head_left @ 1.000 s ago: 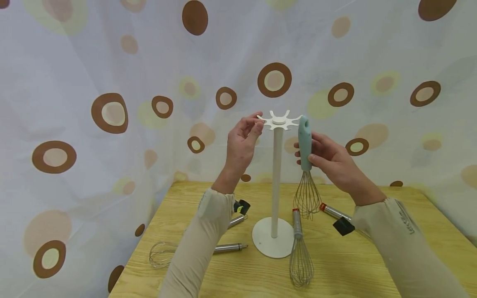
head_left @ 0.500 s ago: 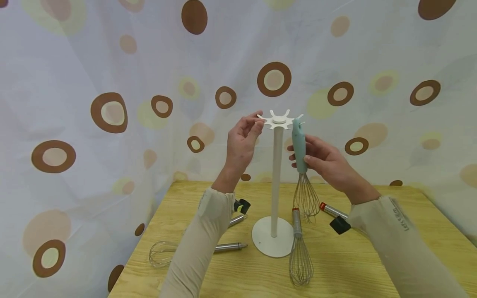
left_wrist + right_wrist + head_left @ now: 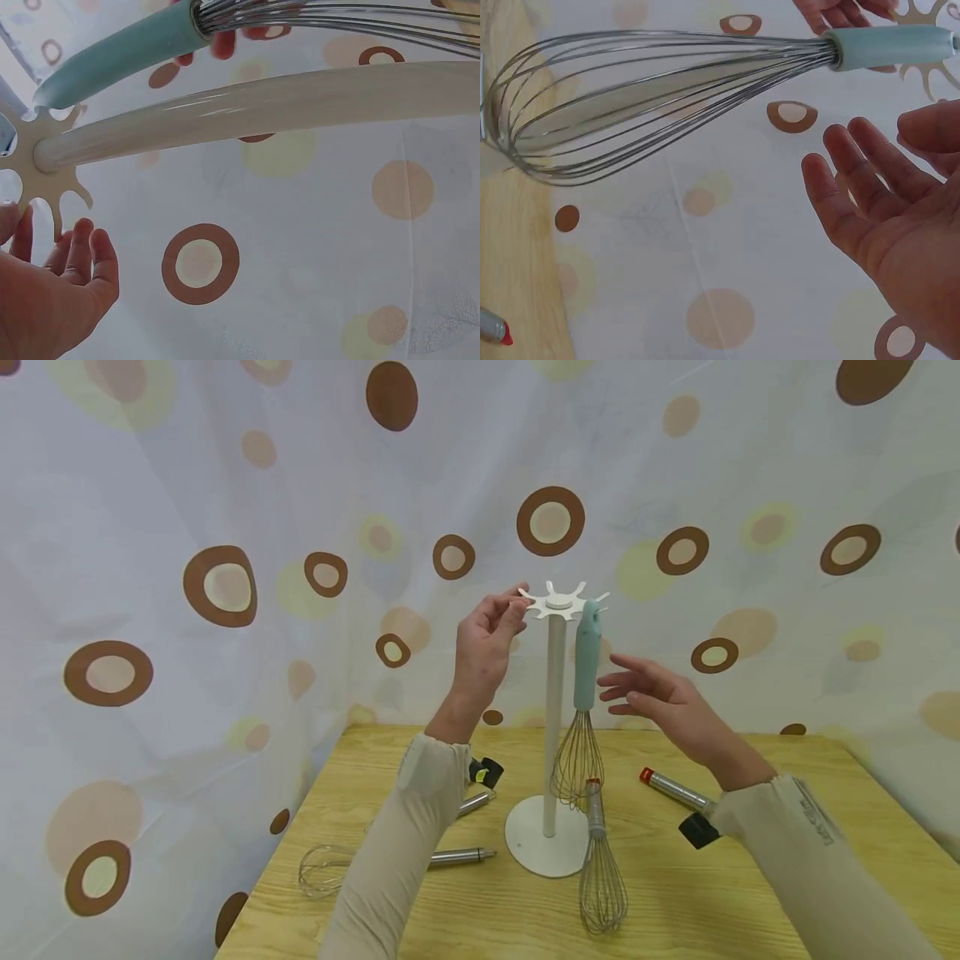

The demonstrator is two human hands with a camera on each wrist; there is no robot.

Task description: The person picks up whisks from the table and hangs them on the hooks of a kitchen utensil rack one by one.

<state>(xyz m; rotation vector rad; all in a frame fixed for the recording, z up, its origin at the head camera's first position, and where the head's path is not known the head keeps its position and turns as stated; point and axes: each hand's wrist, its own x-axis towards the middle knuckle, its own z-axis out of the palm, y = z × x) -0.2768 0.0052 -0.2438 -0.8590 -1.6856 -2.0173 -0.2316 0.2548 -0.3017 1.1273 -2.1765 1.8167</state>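
Observation:
A white stand [image 3: 553, 718] with a pole on a round base carries a ring of prongs [image 3: 558, 602] at its top. From a right-hand prong hangs a whisk [image 3: 587, 660] with a pale teal handle and wire loops pointing down. My left hand [image 3: 483, 647] pinches a prong on the left side between thumb and finger, as the left wrist view [image 3: 56, 300] also shows. Just right of the teal handle is my right hand [image 3: 663, 693], apart from it, fingers extended and holding nothing.
On the wooden table [image 3: 675, 893], a red-tipped whisk [image 3: 597, 860] lies before the stand, another red-tipped handle [image 3: 675, 789] to the right. Left of the base lie a steel-handled whisk [image 3: 461, 857] and another steel handle [image 3: 476, 803], partly behind my left sleeve. A patterned curtain [image 3: 262, 510] hangs behind.
My right hand has carried the teal whisk left onto a prong, let go and drawn back to the right. The left hand keeps its pinch on the stand.

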